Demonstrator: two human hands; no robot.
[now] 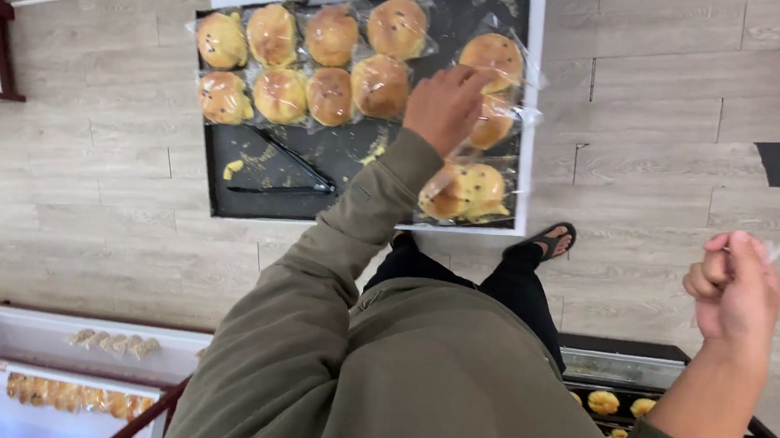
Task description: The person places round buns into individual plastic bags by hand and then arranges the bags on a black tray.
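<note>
Right hand was up near camera, curled into loose fist, pinching scrap of clear plastic film, well away from tray. Left hand was stretched out over black baking tray, fingers bent down on wrapped bun at tray's right edge, grip hidden. Bun column ran near-to-far; metal tongs lay left of it.

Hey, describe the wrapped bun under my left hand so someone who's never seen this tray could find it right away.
Start at the black baking tray on the white table. Along its right edge runs a column of three wrapped buns, apart from the two rows at the top left. The bun is the middle one, half hidden under the left hand, between a plain round one above and a lumpy, speckled one below.
</note>
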